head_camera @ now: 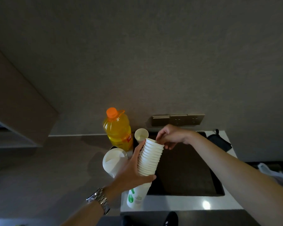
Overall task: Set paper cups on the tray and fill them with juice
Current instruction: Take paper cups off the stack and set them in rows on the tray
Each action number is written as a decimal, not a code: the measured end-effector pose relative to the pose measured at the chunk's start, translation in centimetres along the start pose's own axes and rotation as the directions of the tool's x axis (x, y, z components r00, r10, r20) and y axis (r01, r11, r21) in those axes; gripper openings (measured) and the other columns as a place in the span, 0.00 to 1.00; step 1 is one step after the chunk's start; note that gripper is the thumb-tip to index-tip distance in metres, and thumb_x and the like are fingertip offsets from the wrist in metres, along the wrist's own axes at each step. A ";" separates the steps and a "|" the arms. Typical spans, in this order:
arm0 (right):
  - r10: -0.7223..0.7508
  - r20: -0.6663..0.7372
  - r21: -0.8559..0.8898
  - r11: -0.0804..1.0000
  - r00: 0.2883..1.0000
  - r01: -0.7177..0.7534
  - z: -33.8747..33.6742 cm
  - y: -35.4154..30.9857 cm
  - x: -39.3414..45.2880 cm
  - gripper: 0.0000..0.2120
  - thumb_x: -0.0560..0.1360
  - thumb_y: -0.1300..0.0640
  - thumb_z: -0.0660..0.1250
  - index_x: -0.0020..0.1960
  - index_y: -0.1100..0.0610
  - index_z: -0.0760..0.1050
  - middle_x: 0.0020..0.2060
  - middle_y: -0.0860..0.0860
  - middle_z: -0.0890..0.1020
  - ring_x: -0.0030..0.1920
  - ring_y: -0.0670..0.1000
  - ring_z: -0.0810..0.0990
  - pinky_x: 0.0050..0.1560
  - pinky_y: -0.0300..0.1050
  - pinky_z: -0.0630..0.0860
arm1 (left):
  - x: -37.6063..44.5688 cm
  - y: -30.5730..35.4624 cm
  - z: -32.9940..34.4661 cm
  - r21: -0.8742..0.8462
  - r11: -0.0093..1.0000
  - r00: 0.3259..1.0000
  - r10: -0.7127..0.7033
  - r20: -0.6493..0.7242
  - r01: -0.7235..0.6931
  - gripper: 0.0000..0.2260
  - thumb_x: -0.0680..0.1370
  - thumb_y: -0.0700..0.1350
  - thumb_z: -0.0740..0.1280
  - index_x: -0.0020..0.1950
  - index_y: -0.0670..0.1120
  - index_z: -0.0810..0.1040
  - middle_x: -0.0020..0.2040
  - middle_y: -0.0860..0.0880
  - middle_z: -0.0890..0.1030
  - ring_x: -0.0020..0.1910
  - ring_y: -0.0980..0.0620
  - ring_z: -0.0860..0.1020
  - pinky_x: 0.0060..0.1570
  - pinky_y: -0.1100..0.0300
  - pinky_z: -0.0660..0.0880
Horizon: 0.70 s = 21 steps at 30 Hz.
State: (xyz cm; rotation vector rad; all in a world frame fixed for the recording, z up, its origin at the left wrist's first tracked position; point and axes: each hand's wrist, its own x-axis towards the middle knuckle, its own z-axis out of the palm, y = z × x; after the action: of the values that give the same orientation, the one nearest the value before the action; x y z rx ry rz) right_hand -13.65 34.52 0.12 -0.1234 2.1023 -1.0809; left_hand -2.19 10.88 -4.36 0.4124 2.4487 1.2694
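A: Nearest the lens, a metal-link wristwatch [99, 199] is noted on the left forearm. Beyond it, the left hand [132, 170] is wrapped around a tall nested stack of white paper cups [149, 158], held tilted over the near-left corner of the dark rectangular tray [194, 173].

B: Right hand?

A: The right hand [171, 136] is pinched on the rim of the topmost cup, presumably so that one cup can be peeled off while the stack is steadied from below.

B: Progress recorded?

A: One single white paper cup [141, 135] is seen at the tray's far-left corner; whether it stands on the tray or just beside it cannot be told. The clear plastic bottle of orange juice with an orange cap [118, 129] stands capped, left of that cup. Filling is judged not yet begun.

B: Other items?

A: A white lidded kettle [114, 161] left of the tray; a white plastic sleeve with green print [136, 197] hangs below the stack.
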 end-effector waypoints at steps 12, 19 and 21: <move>0.095 -0.378 0.242 0.970 0.921 -0.001 -3.6 2.9 0.7 0.03 0.80 0.57 0.68 0.53 0.53 0.79 0.43 0.54 0.84 0.36 0.49 0.83 0.35 0.43 0.80 | -0.8 -0.6 0.6 0.121 0.991 0.999 -0.053 0.002 0.053 0.56 0.64 0.64 0.79 0.77 0.72 0.42 0.70 0.68 0.64 0.70 0.62 0.65 0.69 0.55 0.67; 0.286 -0.510 0.355 0.929 0.811 -0.104 -0.2 7.2 3.2 0.05 0.80 0.62 0.66 0.56 0.58 0.74 0.36 0.57 0.85 0.29 0.50 0.83 0.29 0.43 0.79 | -0.9 -1.0 1.2 0.141 0.986 0.995 -0.089 0.040 0.083 0.56 0.64 0.65 0.78 0.77 0.72 0.39 0.66 0.73 0.62 0.69 0.60 0.66 0.70 0.51 0.69; 0.301 -0.532 0.367 0.924 0.792 -0.105 0.9 7.8 4.1 0.06 0.80 0.62 0.67 0.56 0.57 0.74 0.35 0.56 0.85 0.30 0.50 0.84 0.30 0.43 0.80 | -0.8 -0.8 1.2 0.152 0.985 0.995 -0.087 0.057 0.078 0.56 0.65 0.64 0.78 0.76 0.72 0.37 0.63 0.78 0.58 0.68 0.63 0.65 0.71 0.54 0.67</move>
State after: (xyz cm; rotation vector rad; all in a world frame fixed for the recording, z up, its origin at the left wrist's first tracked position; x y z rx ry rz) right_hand -14.09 37.28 -8.28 0.6697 2.3446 -1.4329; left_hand -1.03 10.96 -5.55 0.3800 2.4880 1.0274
